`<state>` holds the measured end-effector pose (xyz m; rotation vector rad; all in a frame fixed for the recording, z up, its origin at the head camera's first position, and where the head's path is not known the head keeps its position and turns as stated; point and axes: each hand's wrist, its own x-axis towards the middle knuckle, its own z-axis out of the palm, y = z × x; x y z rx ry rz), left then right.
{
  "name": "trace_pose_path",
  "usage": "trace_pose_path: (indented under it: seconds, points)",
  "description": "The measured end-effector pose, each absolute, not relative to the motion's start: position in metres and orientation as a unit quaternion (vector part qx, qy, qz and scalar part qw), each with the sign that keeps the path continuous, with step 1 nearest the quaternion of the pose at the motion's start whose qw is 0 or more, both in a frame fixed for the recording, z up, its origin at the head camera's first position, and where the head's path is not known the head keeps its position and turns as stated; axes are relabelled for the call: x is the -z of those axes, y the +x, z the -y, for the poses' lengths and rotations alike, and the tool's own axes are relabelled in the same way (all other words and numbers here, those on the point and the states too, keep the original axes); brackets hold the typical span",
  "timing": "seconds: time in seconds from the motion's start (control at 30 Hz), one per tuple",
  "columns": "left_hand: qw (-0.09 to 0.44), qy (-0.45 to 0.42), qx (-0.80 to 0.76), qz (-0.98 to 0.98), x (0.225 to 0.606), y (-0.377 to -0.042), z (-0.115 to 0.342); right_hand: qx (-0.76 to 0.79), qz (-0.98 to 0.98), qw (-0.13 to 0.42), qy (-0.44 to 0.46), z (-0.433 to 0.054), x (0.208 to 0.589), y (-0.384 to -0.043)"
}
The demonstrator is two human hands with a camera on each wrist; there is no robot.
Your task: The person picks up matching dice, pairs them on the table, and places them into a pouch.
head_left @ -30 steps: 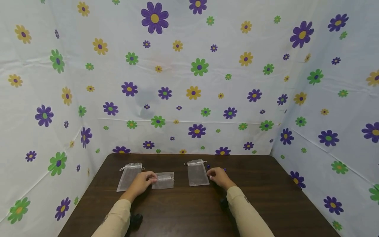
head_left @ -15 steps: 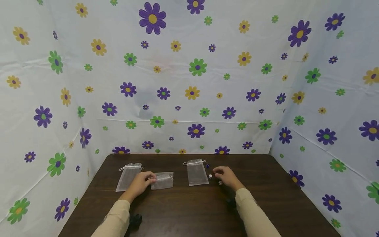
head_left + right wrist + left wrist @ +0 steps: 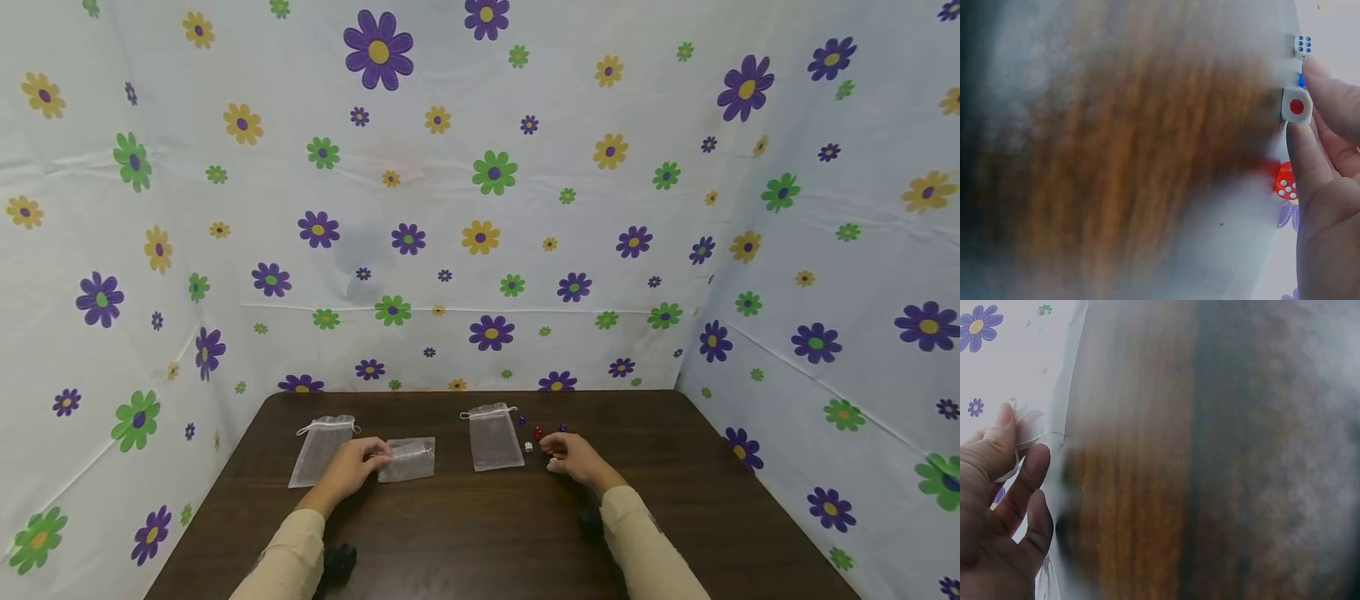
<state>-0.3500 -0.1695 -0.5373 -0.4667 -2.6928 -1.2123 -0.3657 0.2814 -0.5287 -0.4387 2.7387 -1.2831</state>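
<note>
My left hand pinches the edge of a small sheer white drawstring pouch lying sideways on the table. In the left wrist view, the pouch's gauzy end shows between thumb and finger. On the right, my right hand pinches a white die with a red dot between thumb and finger, close above the table. Near its fingertips lie a red die, a white die with blue pips and two blue dice, one nearer the middle pouch and another behind the hand.
A second sheer pouch lies flat between the hands, just left of the dice. Another pouch lies left of my left hand. The dark wooden table ends at a flowered cloth behind and at both sides.
My right hand has left the white die by the middle pouch, shifted right and taken up the die with the red dot. The red die has come into view. The left hand stays put.
</note>
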Motion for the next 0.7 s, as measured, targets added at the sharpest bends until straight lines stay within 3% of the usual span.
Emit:
trace_pose_path:
  seconds: [0.7]
  points:
    - [0.094,-0.165,0.390,0.901,0.541,-0.350,0.170,0.419,-0.898,-0.010,-0.136,-0.268,0.532,-0.377]
